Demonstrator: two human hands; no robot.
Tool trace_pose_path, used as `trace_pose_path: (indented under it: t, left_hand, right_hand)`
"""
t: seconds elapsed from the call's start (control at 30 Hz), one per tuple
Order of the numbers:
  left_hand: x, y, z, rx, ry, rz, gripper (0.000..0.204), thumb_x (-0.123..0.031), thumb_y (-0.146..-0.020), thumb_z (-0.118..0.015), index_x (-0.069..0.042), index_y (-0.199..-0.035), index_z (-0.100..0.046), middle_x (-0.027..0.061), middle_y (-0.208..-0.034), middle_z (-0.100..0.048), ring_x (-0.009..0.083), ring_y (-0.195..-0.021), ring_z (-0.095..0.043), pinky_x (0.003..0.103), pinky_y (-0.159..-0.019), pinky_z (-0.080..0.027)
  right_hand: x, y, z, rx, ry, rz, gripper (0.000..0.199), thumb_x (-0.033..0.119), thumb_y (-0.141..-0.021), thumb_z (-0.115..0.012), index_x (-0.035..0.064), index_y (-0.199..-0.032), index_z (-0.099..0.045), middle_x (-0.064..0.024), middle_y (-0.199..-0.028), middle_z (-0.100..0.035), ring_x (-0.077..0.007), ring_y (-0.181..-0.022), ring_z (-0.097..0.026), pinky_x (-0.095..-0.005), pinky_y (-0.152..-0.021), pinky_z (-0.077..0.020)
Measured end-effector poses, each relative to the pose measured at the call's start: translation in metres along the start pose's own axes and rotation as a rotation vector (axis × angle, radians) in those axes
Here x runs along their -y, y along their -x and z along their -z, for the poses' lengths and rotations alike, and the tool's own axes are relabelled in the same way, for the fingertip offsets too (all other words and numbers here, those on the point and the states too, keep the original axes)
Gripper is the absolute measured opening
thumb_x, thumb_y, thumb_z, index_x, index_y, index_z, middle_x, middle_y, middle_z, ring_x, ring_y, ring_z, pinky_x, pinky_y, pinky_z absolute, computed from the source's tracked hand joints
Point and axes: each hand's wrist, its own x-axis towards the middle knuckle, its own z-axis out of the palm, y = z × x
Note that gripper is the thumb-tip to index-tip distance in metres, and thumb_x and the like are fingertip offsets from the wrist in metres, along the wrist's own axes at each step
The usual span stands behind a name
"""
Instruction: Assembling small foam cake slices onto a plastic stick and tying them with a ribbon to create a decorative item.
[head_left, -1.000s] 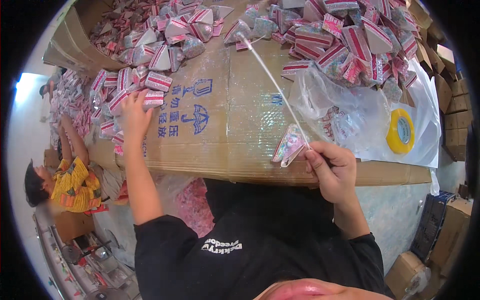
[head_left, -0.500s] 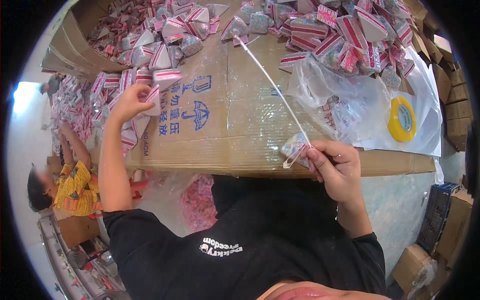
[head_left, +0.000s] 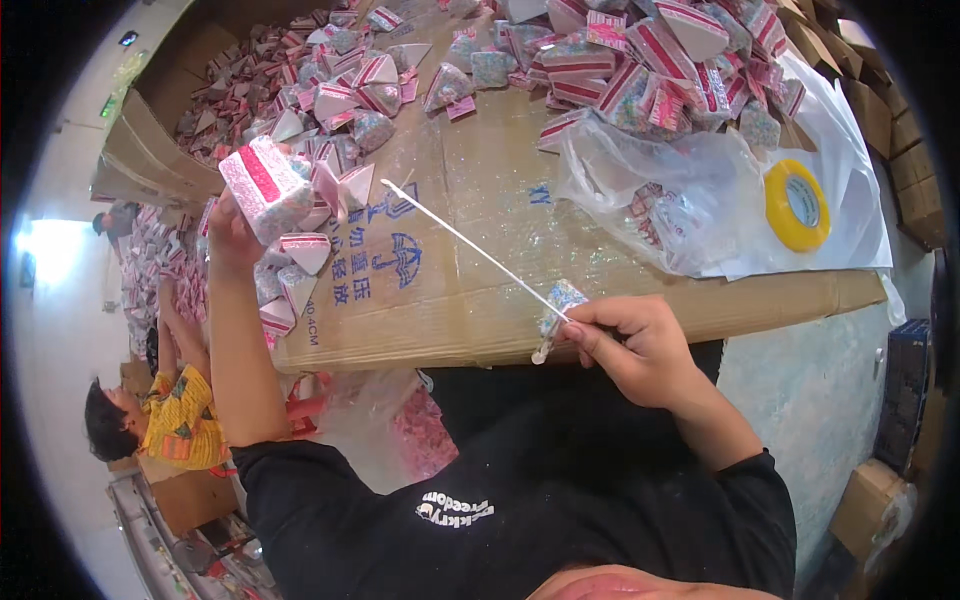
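My left hand [head_left: 232,235] grips a pink-and-white striped packet [head_left: 265,190] and holds it up over the left edge of the cardboard-covered table [head_left: 450,270]. My right hand [head_left: 635,345] is closed on a long thin white stick [head_left: 470,245] near the table's front edge. The stick slants up and to the left, and a small glittery packet [head_left: 562,298] sits on it right at my fingers. Several more triangular striped packets [head_left: 320,250] lie beside my left hand.
A large heap of packets [head_left: 640,60] fills the far side of the table. A clear plastic bag [head_left: 660,200] holding packets and a yellow tape roll [head_left: 797,205] lie at the right. Another person [head_left: 165,420] sits low at the left. Cardboard boxes [head_left: 150,160] stand around.
My left hand took a striped packet from the pile at the table's left edge and lifted it. My right hand, still holding the stick, moved down and toward me.
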Motion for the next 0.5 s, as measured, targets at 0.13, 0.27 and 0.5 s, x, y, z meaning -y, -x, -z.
trace_pose_path:
  t: [0.13,0.27,0.5]
  left_hand:
    - [0.001,-0.013,-0.031,0.21,0.165,-0.036,0.109,-0.062,-0.066,-0.078,0.001,-0.145,-0.037,0.0202,-0.126,-0.056,0.0321,-0.112,-0.058,0.046,-0.094,-0.048]
    - [0.002,-0.019,-0.049,0.178,0.158,0.073,0.1,-0.07,-0.058,-0.079,0.0,-0.121,-0.046,0.0118,-0.101,-0.055,0.0233,-0.088,-0.053,0.035,-0.075,-0.042]
    - [0.008,-0.017,-0.074,0.402,0.182,0.046,0.106,-0.064,-0.05,-0.088,0.001,-0.122,-0.045,0.0181,-0.111,-0.055,0.0282,-0.1,-0.059,0.04,-0.086,-0.05]
  right_hand:
    - [0.003,-0.001,-0.011,0.031,-0.058,0.003,0.013,0.008,-0.095,-0.061,0.0006,-0.097,-0.072,-0.0079,-0.067,-0.064,-0.0121,-0.059,-0.059,-0.0281,-0.057,-0.0474]
    - [0.01,0.001,-0.014,0.051,-0.035,0.029,0.011,0.002,-0.094,-0.061,-0.0024,-0.097,-0.071,-0.0053,-0.075,-0.069,-0.0092,-0.061,-0.059,-0.0243,-0.058,-0.048]
    - [0.01,0.008,-0.011,0.037,-0.051,-0.016,0.012,0.004,-0.095,-0.061,-0.0027,-0.096,-0.071,-0.0041,-0.069,-0.065,-0.0078,-0.06,-0.057,-0.024,-0.057,-0.0456]
